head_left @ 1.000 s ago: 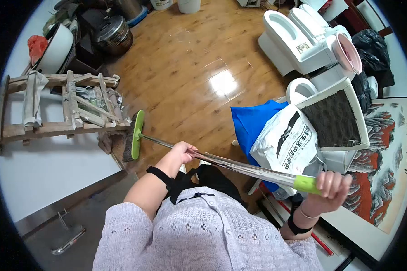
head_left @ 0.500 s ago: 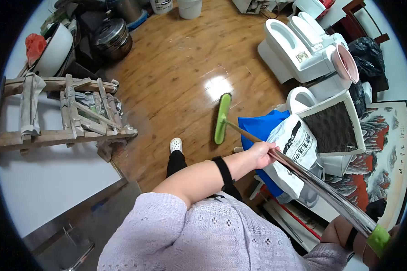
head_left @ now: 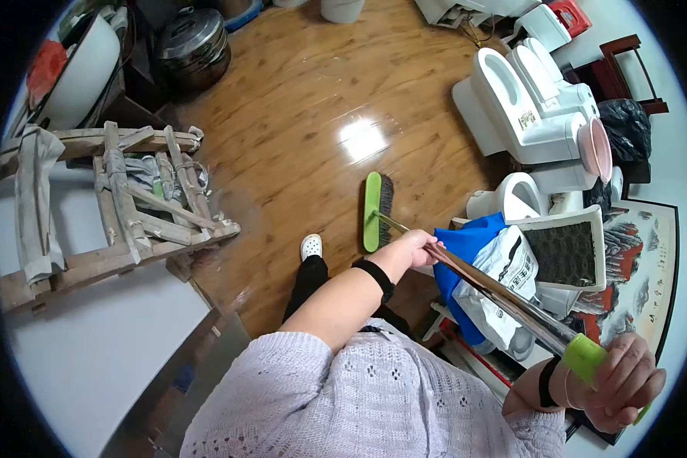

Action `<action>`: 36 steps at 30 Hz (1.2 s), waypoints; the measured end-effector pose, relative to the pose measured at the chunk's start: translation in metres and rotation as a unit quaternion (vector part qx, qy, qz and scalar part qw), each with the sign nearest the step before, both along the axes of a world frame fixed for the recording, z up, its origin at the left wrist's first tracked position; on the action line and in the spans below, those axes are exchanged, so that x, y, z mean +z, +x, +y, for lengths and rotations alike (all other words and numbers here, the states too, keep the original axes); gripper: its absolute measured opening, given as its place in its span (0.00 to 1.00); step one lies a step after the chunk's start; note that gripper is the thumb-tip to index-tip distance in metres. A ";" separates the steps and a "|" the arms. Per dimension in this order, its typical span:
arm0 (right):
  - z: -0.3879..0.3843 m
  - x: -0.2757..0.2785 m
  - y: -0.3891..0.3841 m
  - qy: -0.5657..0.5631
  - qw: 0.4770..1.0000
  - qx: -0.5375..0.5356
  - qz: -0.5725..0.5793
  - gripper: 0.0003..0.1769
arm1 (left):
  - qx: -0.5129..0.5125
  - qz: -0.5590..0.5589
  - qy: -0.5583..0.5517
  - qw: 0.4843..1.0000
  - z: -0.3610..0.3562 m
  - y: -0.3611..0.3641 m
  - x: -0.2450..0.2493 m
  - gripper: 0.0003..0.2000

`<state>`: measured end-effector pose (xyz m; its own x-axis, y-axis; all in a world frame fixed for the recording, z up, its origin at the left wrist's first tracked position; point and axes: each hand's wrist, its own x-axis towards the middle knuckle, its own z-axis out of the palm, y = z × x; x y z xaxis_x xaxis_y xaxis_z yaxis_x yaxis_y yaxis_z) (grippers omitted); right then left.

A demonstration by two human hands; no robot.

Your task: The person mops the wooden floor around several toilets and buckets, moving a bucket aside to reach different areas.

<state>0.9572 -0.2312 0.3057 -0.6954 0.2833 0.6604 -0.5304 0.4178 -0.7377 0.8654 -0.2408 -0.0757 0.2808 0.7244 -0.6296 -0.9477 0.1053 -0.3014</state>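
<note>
A broom [head_left: 372,212] with a green head and dark bristles rests on the wooden floor, its bristles facing right. Its shiny metal handle slants down to the right across the view. My left hand [head_left: 418,248] is wrapped around the lower handle, not far from the head. Near the right edge, my right hand [head_left: 624,382] grips the green end of the handle. Just beyond the handle lie a blue bag [head_left: 466,259] and a white printed plastic bag [head_left: 504,267].
Several white toilets [head_left: 504,99] stand at the right, with a pink basin [head_left: 595,149] and a black bag [head_left: 624,130] beside them. A wooden frame [head_left: 118,191] is on the left. A metal pot [head_left: 193,46] and white bucket [head_left: 342,9] stand further back.
The broom head has turned, so its bristles now show on the right side. My right hand has come further into view from the right edge. My left hand has shifted slightly left.
</note>
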 end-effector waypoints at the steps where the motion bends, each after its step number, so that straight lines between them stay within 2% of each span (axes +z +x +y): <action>1: 0.002 0.004 -0.001 -0.026 0.999 0.037 -0.028 0.12 | 0.032 -0.034 -0.040 0.998 -0.012 -0.013 0.006 0.03; 2: -0.001 0.005 -0.006 -0.025 0.999 0.037 -0.028 0.12 | 0.066 -0.068 -0.079 0.992 -0.024 -0.026 0.012 0.04; 4: -0.005 0.007 -0.020 -0.061 0.994 0.088 -0.037 0.11 | 0.093 -0.038 -0.062 0.993 -0.054 -0.050 0.017 0.04; 6: -0.005 0.006 -0.034 -0.098 0.985 0.137 -0.045 0.11 | 0.117 0.037 -0.056 0.991 -0.083 -0.071 0.022 0.05; 7: -0.005 0.004 -0.040 -0.117 0.979 0.160 -0.049 0.11 | 0.154 0.009 -0.068 0.986 -0.096 -0.079 0.013 0.05; 8: -0.012 -0.006 -0.050 -0.123 0.984 0.128 0.011 0.11 | 0.189 -0.019 -0.080 0.978 -0.109 -0.087 0.005 0.06; 10: -0.017 -0.010 -0.077 -0.132 0.967 0.213 0.042 0.12 | 0.194 0.056 -0.131 0.971 -0.136 -0.101 0.021 0.05; 12: -0.023 -0.021 -0.083 -0.158 0.963 0.212 0.058 0.12 | 0.184 0.103 -0.139 0.968 -0.161 -0.111 0.027 0.05; 16: 0.003 -0.041 -0.062 -0.221 0.954 0.197 0.056 0.14 | 0.192 0.105 -0.211 0.953 -0.164 -0.114 0.024 0.02; 18: 0.028 -0.044 -0.036 -0.236 0.956 0.166 0.061 0.14 | 0.176 0.123 -0.273 0.938 -0.146 -0.105 0.035 0.03; 20: 0.054 -0.039 -0.007 -0.259 0.954 0.139 0.065 0.14 | 0.172 0.100 -0.269 0.942 -0.120 -0.089 0.024 0.03; 22: 0.083 -0.029 0.022 -0.275 0.946 0.120 0.121 0.13 | 0.194 0.052 -0.280 0.939 -0.082 -0.072 0.057 0.03; 24: 0.112 -0.012 0.053 -0.271 0.945 0.120 0.139 0.13 | 0.146 0.092 -0.255 0.951 -0.040 -0.050 0.077 0.03; 26: 0.141 0.005 0.086 -0.230 0.952 0.148 0.138 0.13 | 0.152 0.071 -0.218 0.961 0.001 -0.027 0.086 0.04; 28: 0.159 0.023 0.105 -0.174 0.948 0.236 0.122 0.13 | 0.108 0.093 -0.184 0.973 0.040 -0.006 0.096 0.06; 30: 0.172 0.036 0.105 -0.125 0.897 0.391 0.162 0.10 | 0.092 0.073 -0.149 0.982 0.077 0.014 0.105 0.07; 31: 0.177 0.041 0.107 -0.081 0.882 0.430 0.174 0.09 | 0.053 0.081 -0.089 0.991 0.093 0.024 0.102 0.08; 32: 0.208 0.034 0.162 -0.044 0.806 0.569 0.158 0.05 | 0.051 0.075 -0.074 0.993 0.113 0.035 0.096 0.08; 33: 0.210 0.042 0.137 -0.004 0.795 0.600 0.089 0.05 | 0.051 0.052 -0.031 0.997 0.128 0.042 0.094 0.07; 34: 0.208 0.052 0.107 0.035 0.778 0.627 0.017 0.06 | 0.043 0.026 -0.039 0.998 0.145 0.047 0.093 0.08; 36: 0.215 0.040 0.106 0.108 0.805 0.584 0.009 0.12 | 0.021 0.042 -0.077 0.996 0.174 0.056 0.086 0.05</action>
<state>1.0630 -0.0167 0.3458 -0.3944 -0.6789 0.6193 -0.6639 -0.2555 -0.7029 0.9210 -0.0664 0.0103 0.1932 0.6276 -0.7542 -0.9730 0.0238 -0.2295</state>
